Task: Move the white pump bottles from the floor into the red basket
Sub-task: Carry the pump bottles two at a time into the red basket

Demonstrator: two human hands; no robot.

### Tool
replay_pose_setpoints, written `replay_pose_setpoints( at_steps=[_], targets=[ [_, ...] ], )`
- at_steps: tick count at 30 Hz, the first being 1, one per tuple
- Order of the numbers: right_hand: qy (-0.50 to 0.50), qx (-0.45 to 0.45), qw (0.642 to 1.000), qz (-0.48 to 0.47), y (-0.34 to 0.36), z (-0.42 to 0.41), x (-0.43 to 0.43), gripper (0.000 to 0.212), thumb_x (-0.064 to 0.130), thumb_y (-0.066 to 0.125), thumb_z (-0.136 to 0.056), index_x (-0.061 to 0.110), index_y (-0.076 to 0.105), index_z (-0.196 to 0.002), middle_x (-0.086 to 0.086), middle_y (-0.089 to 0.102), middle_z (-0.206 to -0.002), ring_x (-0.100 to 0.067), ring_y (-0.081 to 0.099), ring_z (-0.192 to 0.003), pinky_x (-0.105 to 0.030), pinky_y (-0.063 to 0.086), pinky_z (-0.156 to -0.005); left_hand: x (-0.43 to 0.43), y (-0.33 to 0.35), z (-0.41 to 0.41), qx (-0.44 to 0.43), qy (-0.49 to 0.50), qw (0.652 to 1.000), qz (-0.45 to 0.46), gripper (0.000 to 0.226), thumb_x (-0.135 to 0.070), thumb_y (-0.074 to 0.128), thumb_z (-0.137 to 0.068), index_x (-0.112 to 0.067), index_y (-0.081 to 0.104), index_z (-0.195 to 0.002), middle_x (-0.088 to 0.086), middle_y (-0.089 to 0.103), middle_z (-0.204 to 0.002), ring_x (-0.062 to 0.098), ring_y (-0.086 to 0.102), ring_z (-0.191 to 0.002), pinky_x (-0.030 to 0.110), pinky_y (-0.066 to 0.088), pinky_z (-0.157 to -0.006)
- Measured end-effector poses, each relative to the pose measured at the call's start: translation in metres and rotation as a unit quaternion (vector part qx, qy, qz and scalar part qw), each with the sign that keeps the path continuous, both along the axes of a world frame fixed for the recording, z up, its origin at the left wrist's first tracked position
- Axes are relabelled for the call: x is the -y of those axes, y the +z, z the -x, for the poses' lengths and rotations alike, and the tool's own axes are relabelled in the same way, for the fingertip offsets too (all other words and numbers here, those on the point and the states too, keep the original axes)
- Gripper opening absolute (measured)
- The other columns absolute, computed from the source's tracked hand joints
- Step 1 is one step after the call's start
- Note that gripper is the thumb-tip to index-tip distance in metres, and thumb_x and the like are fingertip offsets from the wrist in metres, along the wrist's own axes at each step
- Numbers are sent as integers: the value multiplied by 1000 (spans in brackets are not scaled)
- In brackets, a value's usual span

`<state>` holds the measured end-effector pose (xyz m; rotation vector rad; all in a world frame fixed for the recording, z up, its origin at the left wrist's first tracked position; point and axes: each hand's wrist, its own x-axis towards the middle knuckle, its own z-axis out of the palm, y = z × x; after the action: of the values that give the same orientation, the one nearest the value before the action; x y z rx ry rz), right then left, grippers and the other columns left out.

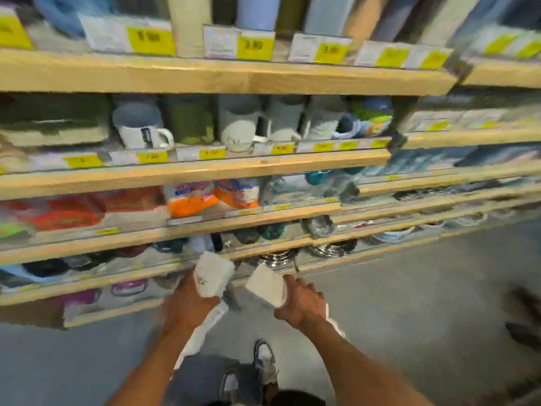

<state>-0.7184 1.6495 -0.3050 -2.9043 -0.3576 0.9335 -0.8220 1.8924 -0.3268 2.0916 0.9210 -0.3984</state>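
Wooden shelves [205, 168] carry blurred mugs [143, 133] and orange packets [190, 200] above the grey floor [409, 317]

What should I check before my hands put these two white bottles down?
1. Left hand grips a white plastic bottle: ok.
2. Right hand grips the second white plastic bottle: ok.
3. Red basket in sight: not ok, none visible.
4. Pump heads intact: cannot tell, picture too blurred.
5. Grey floor ahead free of obstacles: ok, apart from a dark shape at the right edge.
6. Bottles clear of the wooden shelf edge: cannot tell.
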Motion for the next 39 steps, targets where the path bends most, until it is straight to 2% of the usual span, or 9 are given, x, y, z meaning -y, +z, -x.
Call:
replay_pose_setpoints(
  at_steps=[3, 7, 12, 15, 18, 22, 26, 32, 39],
  targets=[
    [-78, 18, 997, -9, 23, -16, 47, 84, 53, 72, -71, 33, 38, -145, -2, 55, -138, -31, 48, -129, -43, 42, -103, 21, 8, -46, 17, -106, 994, -7, 111, -88, 58, -54, -34, 34, -148, 6, 50, -149, 34, 54, -129, 48, 48, -101],
    [-162, 49, 985, -16, 47, -32, 115, 87, 57, 72, -72, 34, 37, -149, -4, 57, -137, -32, 52, -126, -43, 42, -103, 78, 53, -101, 3, -214, 974, -76, 91, -64, 73, -70, -25, 37, -143, 8, 58, -137, 34, 61, -117, 38, 48, -85],
    [-268, 85, 959, -34, 70, -31, 205, 79, 55, 73, -73, 32, 44, -142, -6, 62, -129, -33, 55, -120, -44, 45, -99, 164, 76, -157, 49, -329, 936, -113, 73, -51, 82, -69, -20, 48, -126, 12, 63, -126, 36, 64, -108, 39, 48, -79],
    [-335, 95, 936, -45, 82, -21, 257, 71, 49, 76, -72, 31, 47, -135, -5, 63, -124, -32, 55, -117, -43, 49, -94, 220, 89, -180, 80, -387, 909, -133, 70, -52, 82, -68, -24, 47, -121, 9, 65, -117, 34, 64, -99, 37, 47, -76],
    [-377, 97, 920, -48, 94, -13, 303, 65, 45, 75, -72, 30, 48, -129, -4, 63, -119, -30, 54, -114, -39, 48, -84, 268, 95, -198, 110, -426, 887, -139, 71, -55, 81, -66, -27, 45, -120, 4, 66, -110, 29, 62, -88, 34, 47, -71],
    [-420, 104, 901, -43, 100, -2, 356, 63, 44, 75, -72, 29, 48, -127, -2, 64, -115, -29, 59, -109, -35, 42, -76, 328, 94, -220, 141, -472, 859, -139, 85, -60, 78, -60, -27, 42, -130, 4, 65, -112, 29, 63, -91, 36, 49, -72],
    [-452, 112, 884, -40, 101, 5, 396, 63, 42, 77, -74, 29, 49, -128, -2, 64, -117, -28, 60, -108, -35, 44, -76, 383, 87, -238, 151, -501, 842, -133, 90, -70, 68, -51, -32, 39, -127, 1, 66, -104, 29, 64, -87, 41, 54, -78],
    [-499, 123, 857, -26, 106, 10, 432, 65, 44, 76, -72, 30, 51, -130, -1, 67, -118, -28, 63, -110, -37, 47, -79, 450, 101, -257, 169, -568, 794, -133, 77, -62, 75, -64, -30, 40, -125, 2, 67, -111, 30, 64, -92, 36, 53, -81],
    [-552, 125, 825, -13, 115, 3, 450, 66, 49, 77, -67, 29, 49, -123, 1, 66, -111, -27, 62, -104, -42, 54, -86, 502, 120, -304, 194, -637, 733, -139, 78, -68, 72, -59, -33, 43, -123, -1, 68, -113, 28, 66, -94, 36, 53, -79]
  ],
)
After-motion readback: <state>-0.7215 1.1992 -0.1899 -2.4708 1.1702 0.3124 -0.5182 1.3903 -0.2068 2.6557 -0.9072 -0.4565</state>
